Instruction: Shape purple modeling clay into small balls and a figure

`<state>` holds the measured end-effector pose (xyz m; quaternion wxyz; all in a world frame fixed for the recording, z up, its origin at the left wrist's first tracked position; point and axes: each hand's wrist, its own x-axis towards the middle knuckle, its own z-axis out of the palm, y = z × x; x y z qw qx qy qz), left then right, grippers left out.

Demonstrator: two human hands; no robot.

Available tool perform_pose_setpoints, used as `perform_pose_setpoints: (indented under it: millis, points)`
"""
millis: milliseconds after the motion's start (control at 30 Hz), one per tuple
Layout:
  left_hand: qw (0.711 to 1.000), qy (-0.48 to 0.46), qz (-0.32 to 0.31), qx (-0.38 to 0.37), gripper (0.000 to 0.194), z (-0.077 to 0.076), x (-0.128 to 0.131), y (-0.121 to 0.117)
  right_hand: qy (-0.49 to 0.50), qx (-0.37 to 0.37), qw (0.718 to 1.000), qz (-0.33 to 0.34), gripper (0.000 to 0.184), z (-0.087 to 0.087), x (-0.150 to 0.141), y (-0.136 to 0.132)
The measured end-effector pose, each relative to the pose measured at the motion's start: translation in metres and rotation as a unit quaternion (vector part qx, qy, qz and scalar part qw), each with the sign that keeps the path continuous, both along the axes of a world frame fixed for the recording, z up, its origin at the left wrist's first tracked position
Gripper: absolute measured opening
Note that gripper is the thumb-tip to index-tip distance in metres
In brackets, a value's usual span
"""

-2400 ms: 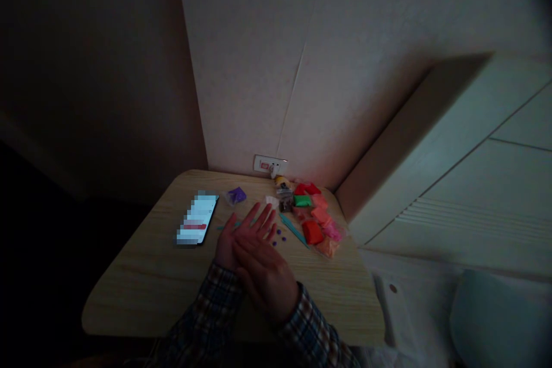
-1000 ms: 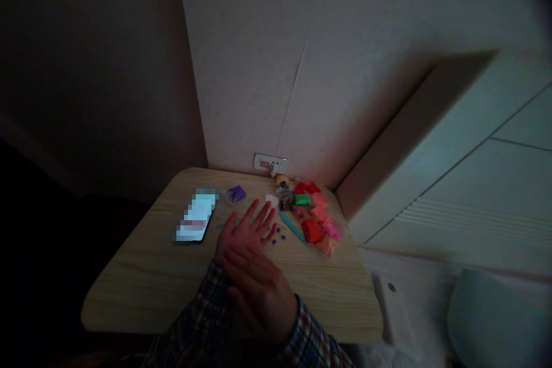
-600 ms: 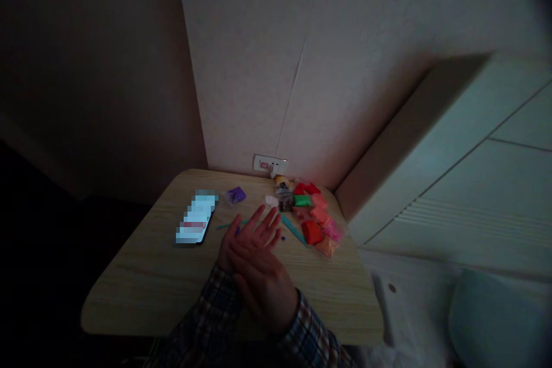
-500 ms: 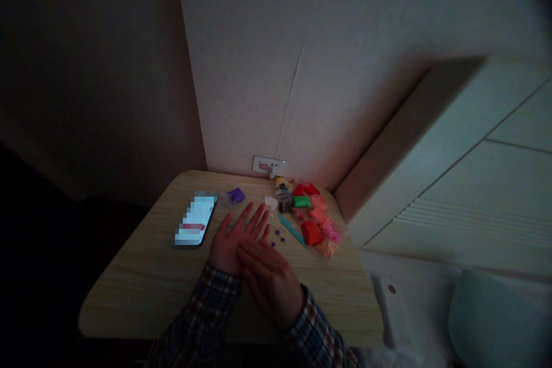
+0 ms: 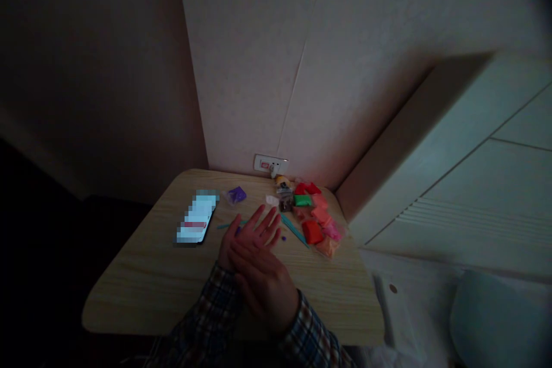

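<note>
Palm up above the table, my left hand [image 5: 252, 234] has its fingers stretched out and slightly spread. My right hand [image 5: 267, 279] lies flat across the left palm, fingers straight. Whatever may be between the two palms is hidden. Just right of the left fingertips, a small purple clay ball [image 5: 283, 238] rests on the table. A bit of purple also shows between the left thumb and forefinger. Turquoise modelling tools [image 5: 294, 231] lie slanted to the right, and a thin turquoise stick [image 5: 225, 226] is partly covered by the left hand.
A lit phone [image 5: 197, 218] lies on the wooden table [image 5: 138, 287] at left. Behind the hands is a bag of purple clay [image 5: 236, 195]. Several bagged clays, including a red one [image 5: 312, 232] and a green one [image 5: 302, 200], cluster at right. A wall socket [image 5: 271, 164] is behind.
My left hand has shifted right and covers small purple balls that showed before. The right hand has slid slightly left and down over the left palm.
</note>
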<state>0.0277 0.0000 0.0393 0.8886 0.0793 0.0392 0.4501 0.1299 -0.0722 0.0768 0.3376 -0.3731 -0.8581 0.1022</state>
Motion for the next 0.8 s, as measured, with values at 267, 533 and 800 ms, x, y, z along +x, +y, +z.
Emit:
perform_pose_setpoints:
  millis: [267, 533, 800]
  points:
    - [1.000, -0.008, 0.002, -0.019, 0.053, 0.0016, -0.0001, -0.0010, -0.004, -0.002, 1.000, -0.001, 0.035, -0.0035, 0.0019, 0.0002]
    - [1.000, -0.001, 0.009, -0.001, 0.052, -0.0035, 0.0004, -0.0010, 0.009, -0.006, 1.000, -0.001, 0.035, -0.0048, 0.0010, -0.0005]
    - [0.999, 0.007, 0.023, -0.032, 0.053, 0.0042, 0.0010, -0.0033, 0.002, 0.003, 1.000, -0.006, 0.035, -0.0044, 0.0015, 0.0004]
